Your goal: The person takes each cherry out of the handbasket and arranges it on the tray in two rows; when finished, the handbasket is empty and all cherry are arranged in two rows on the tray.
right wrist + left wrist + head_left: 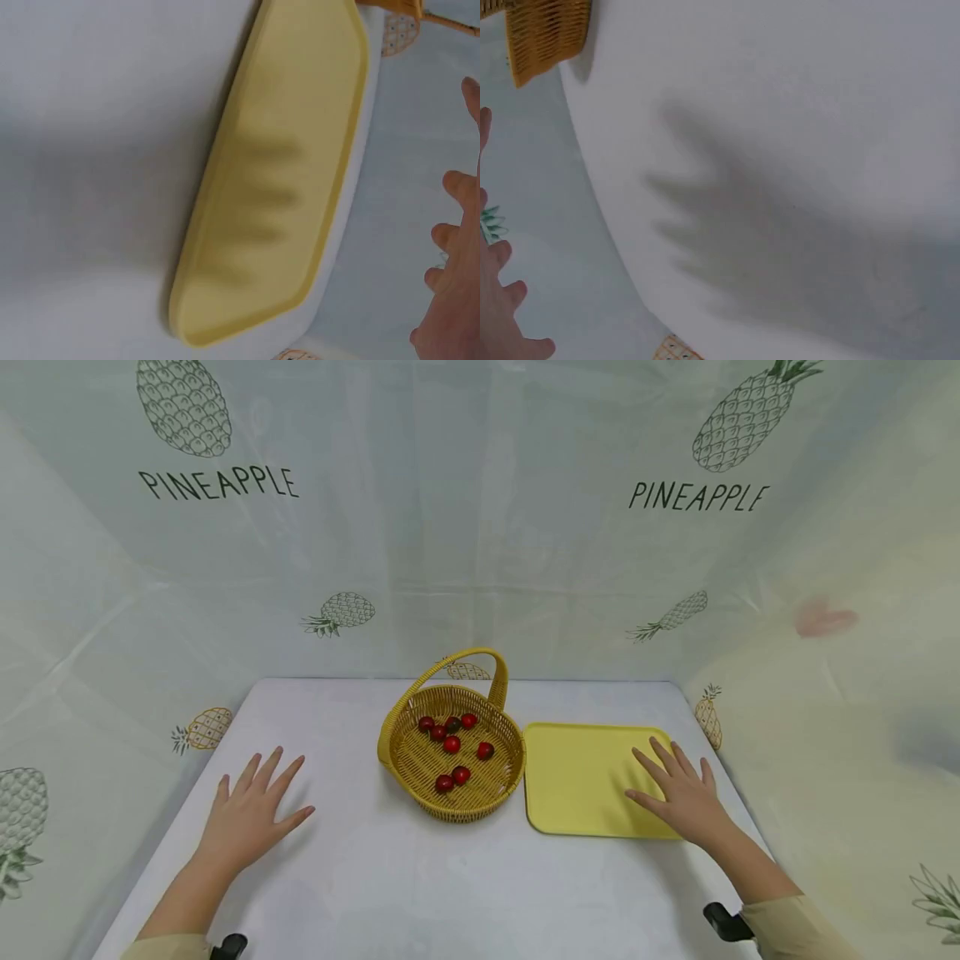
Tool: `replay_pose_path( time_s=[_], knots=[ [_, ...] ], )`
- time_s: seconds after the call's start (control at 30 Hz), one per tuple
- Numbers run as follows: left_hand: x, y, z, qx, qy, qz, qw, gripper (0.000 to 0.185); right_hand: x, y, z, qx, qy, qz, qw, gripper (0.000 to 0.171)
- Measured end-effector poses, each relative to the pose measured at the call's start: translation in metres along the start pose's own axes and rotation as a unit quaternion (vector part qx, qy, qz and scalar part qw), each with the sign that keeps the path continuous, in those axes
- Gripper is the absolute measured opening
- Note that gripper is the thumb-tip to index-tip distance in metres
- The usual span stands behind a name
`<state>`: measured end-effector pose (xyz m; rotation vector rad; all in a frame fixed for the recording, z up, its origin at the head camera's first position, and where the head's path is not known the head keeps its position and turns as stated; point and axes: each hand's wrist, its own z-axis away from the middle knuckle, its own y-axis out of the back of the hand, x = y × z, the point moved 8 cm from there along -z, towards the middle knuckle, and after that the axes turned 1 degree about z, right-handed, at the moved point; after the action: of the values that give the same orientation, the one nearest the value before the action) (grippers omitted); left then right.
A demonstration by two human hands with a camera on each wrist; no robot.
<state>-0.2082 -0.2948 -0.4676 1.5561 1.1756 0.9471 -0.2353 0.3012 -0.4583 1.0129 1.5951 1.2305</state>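
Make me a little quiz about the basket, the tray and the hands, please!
1. How many small red fruits lie in the basket?
2. True or false: the right hand is over the yellow tray.
3. Which is the left hand doing? A: holding a fruit. B: lying open over the white table. C: gripping the basket handle.

Key:
1. Seven, one of them darker.
2. True; its fingers are spread and hold nothing.
3. B.
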Motion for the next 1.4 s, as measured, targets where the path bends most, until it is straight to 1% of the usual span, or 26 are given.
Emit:
replay_pose_path(
  time_s=[0.23,0.37,0.53,0.67,0.77,0.83,0.93,1.07,1.13,1.23,1.33,1.4],
  knots=[
    [0.013,0.003,-0.006,-0.013,0.009,0.018,0.9997,0.080,-0.013,0.000,-0.009,-0.023,0.005,-0.032,0.999,0.073],
    [0.021,-0.002,-0.008,-0.019,0.012,0.034,0.9992,0.081,-0.022,0.000,-0.012,-0.027,0.015,-0.050,0.998,0.074],
    [0.028,-0.008,-0.011,-0.022,0.019,0.062,0.9976,0.081,-0.038,0.003,-0.018,-0.019,0.036,-0.072,0.997,0.073],
    [0.034,-0.010,-0.016,-0.020,0.022,0.099,0.9947,0.081,-0.051,0.007,-0.023,-0.008,0.053,-0.090,0.994,0.073],
    [0.040,-0.013,-0.019,-0.025,0.026,0.142,0.9892,0.082,-0.060,0.008,-0.028,-0.006,0.061,-0.106,0.992,0.074],
    [0.044,-0.017,-0.020,-0.035,0.032,0.173,0.9838,0.083,-0.065,0.007,-0.030,-0.006,0.066,-0.117,0.991,0.073],
    [0.046,-0.025,-0.021,-0.056,0.049,0.210,0.9748,0.088,-0.074,0.006,-0.034,-0.010,0.073,-0.135,0.988,0.072],
    [0.048,-0.034,-0.023,-0.074,0.070,0.263,0.9595,0.093,-0.086,0.005,-0.040,-0.015,0.078,-0.164,0.983,0.072],
    [0.050,-0.036,-0.025,-0.077,0.077,0.294,0.9496,0.094,-0.093,0.006,-0.043,-0.016,0.081,-0.182,0.980,0.071],
    [0.053,-0.038,-0.027,-0.075,0.088,0.344,0.9319,0.092,-0.103,0.007,-0.048,-0.016,0.092,-0.205,0.974,0.069],
    [0.057,-0.040,-0.030,-0.069,0.095,0.390,0.9134,0.088,-0.114,0.007,-0.053,-0.018,0.111,-0.218,0.970,0.065],
    [0.060,-0.041,-0.032,-0.065,0.099,0.414,0.9025,0.088,-0.122,0.005,-0.056,-0.021,0.124,-0.220,0.967,0.063]
  ],
)
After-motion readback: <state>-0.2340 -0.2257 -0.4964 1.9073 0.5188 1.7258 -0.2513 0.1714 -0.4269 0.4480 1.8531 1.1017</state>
